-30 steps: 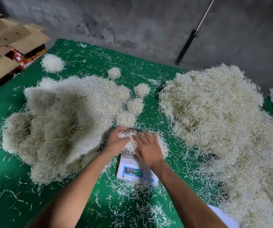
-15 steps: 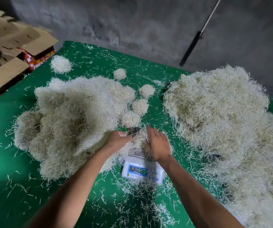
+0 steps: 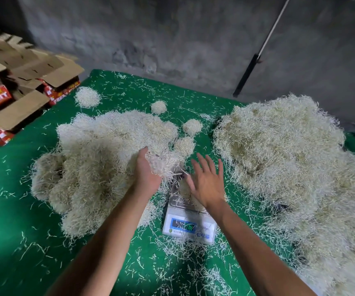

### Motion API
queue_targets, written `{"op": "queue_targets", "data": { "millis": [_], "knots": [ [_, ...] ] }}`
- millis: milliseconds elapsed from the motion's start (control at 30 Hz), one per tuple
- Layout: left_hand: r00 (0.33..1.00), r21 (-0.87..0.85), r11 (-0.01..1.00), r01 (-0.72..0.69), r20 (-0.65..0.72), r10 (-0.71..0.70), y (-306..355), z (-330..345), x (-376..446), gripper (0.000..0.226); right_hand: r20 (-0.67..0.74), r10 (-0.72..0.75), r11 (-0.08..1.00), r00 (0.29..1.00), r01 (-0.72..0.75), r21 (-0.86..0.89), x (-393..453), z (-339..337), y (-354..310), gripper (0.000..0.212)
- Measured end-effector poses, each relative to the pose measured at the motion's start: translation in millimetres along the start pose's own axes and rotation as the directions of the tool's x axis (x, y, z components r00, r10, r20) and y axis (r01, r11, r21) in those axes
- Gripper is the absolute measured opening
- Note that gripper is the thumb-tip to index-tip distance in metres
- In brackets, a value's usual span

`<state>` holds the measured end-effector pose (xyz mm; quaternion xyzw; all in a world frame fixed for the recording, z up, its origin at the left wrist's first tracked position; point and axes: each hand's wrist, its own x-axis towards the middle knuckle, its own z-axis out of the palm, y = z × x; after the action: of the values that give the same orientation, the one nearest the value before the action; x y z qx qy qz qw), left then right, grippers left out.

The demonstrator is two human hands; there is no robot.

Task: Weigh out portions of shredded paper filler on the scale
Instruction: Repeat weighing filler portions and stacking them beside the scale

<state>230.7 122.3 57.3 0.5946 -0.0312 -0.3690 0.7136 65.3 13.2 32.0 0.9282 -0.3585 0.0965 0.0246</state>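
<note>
The left hand (image 3: 148, 174) cups a loose clump of pale shredded paper filler (image 3: 163, 164) above the far end of the small white digital scale (image 3: 190, 221), probably a weighed portion being lifted off toward the heap of finished tufts (image 3: 106, 161) on its left. The right hand (image 3: 206, 182) hovers over the steel pan with fingers spread, holding nothing; the lit display is too blurred to read. A larger unsorted mound (image 3: 289, 163) lies to the right. All sit on a strand-littered green cloth (image 3: 12, 221) before a grey concrete wall (image 3: 172, 39), with printed cardboard fruit cartons (image 3: 18, 82) stacked at left.
</note>
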Motion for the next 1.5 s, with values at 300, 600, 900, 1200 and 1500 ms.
{"op": "queue_targets", "data": {
  "millis": [300, 600, 900, 1200, 1500],
  "knots": [
    [0.917, -0.04, 0.998, 0.045, 0.398, -0.026, 19.3, 68.7, -27.6, 0.031, -0.181, -0.033, 0.694, 0.983, 0.153, 0.703, 7.9, -63.0, -10.0, 0.048],
    [0.815, 0.416, 0.885, -0.209, 0.574, -0.077, -29.2, 112.8, -41.9, 0.052, -0.062, 0.512, 0.351, 0.857, -0.143, 0.925, 4.3, -76.8, 65.6, 0.053],
    [0.794, 0.676, 0.426, -0.601, 0.566, 0.22, -60.3, 120.3, -36.5, 0.035, -0.07, 0.601, 0.577, 0.796, -0.371, 0.728, -67.5, -31.8, 174.8, 0.051],
    [0.854, 0.785, 0.368, -0.499, 0.374, 0.361, -66.1, 89.9, -19.0, 0.039, 0.024, 0.524, 0.816, 0.851, -0.51, 0.272, -112.4, -10.7, 259.6, 0.05],
    [0.913, 0.802, 0.441, -0.403, 0.321, 0.251, -102.7, 46.2, -20.7, 0.027, 0.172, 0.461, 0.864, 0.871, -0.485, 0.139, -112.6, 4.8, 204.9, 0.032]
  ]
}}
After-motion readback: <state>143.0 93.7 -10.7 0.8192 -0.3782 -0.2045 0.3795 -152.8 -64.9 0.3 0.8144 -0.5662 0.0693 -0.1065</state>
